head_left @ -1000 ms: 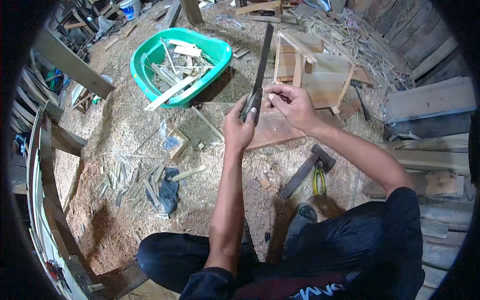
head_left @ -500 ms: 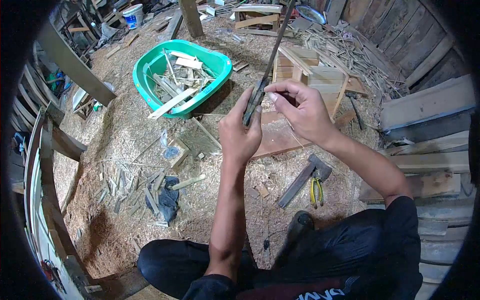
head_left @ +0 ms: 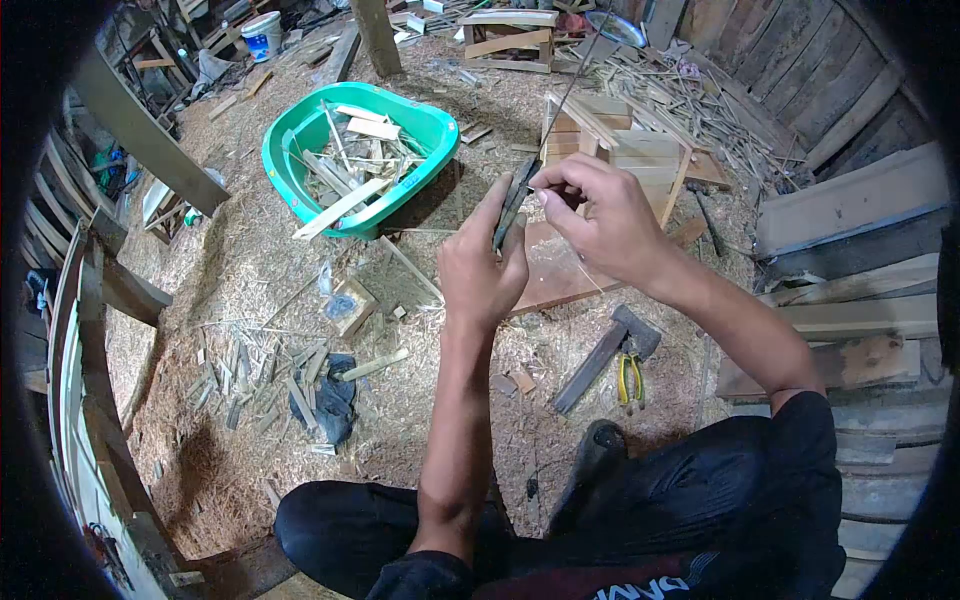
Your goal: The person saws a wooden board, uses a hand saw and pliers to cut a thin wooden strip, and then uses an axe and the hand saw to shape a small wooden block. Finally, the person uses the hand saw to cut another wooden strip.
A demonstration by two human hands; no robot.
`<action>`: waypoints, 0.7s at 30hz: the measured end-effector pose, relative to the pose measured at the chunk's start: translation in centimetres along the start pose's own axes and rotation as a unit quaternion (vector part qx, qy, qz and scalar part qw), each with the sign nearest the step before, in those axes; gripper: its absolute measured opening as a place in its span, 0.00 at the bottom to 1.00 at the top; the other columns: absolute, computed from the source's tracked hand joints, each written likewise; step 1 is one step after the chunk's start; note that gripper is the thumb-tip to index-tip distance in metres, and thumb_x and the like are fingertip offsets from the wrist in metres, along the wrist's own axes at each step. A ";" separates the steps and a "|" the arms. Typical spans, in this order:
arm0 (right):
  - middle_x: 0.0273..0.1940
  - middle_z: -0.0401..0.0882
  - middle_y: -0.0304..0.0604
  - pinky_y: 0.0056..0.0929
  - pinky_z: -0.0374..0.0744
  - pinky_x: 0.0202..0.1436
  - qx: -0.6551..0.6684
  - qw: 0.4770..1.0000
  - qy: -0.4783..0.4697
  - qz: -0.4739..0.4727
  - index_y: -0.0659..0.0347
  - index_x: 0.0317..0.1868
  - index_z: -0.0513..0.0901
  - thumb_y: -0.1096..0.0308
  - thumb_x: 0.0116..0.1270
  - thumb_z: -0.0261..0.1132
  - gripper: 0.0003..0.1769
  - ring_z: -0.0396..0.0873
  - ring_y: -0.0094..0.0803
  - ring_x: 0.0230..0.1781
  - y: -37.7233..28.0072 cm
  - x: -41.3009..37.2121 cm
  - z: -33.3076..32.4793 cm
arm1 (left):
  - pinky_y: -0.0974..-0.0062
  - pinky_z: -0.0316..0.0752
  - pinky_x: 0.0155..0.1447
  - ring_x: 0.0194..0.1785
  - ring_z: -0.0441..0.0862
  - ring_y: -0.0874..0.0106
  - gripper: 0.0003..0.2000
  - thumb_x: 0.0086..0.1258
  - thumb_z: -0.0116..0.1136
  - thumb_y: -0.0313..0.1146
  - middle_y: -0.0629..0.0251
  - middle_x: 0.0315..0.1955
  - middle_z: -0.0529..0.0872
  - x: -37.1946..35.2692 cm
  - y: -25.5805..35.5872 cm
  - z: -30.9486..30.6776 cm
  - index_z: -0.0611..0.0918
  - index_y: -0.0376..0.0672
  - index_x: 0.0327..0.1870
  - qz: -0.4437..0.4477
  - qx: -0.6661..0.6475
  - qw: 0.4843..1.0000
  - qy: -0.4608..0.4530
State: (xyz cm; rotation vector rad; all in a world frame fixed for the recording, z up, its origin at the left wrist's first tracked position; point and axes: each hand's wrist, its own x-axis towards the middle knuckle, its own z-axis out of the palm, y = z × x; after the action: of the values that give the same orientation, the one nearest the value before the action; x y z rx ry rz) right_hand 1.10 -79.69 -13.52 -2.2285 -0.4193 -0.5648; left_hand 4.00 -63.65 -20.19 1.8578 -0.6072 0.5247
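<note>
My left hand [head_left: 482, 262] grips the dark handle of a long thin tool [head_left: 512, 205], whose narrow dark blade or rod points up and away to the right. Close beside the handle, my right hand [head_left: 605, 215] has its thumb and index finger pinched together; whatever lies between the fingertips is too small to name. Below my hands, a hatchet [head_left: 605, 358] with a wooden handle lies on the shavings, and yellow-handled pliers [head_left: 630, 380] rest next to it. A reddish board [head_left: 555, 268] lies behind my right hand.
A green basin [head_left: 447, 150] holding wood scraps stands ahead on the left. Slatted wooden frames [head_left: 650, 150] are ahead on the right. A black plastic bag [head_left: 335, 405] lies among offcuts at lower left. Stacked boards [head_left: 850, 320] line the right side, and a post [head_left: 376, 38] rises at the top.
The long tool has turned slightly in my left hand, and its blade now looks thinner. My right fingers remain pinched near the handle. The view has shifted slightly.
</note>
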 end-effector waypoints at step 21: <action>0.34 0.81 0.57 0.46 0.77 0.38 -0.044 0.998 -0.045 0.005 0.68 0.43 0.74 0.75 0.68 0.61 0.07 0.82 0.55 0.37 0.1 0.5 -0.8 | 0.61 0.80 0.45 0.42 0.88 0.52 0.20 0.65 0.63 0.28 0.45 0.41 0.88 -0.4 1.0 0.1 0.82 0.42 0.60 -0.066 0.071 0.992 -0.079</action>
State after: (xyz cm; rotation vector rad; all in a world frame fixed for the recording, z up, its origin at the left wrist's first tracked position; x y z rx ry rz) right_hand 1.38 -80.35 -12.86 -2.3453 -0.4370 -0.4881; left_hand 3.06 -64.01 -19.79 2.0716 -0.5581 0.3439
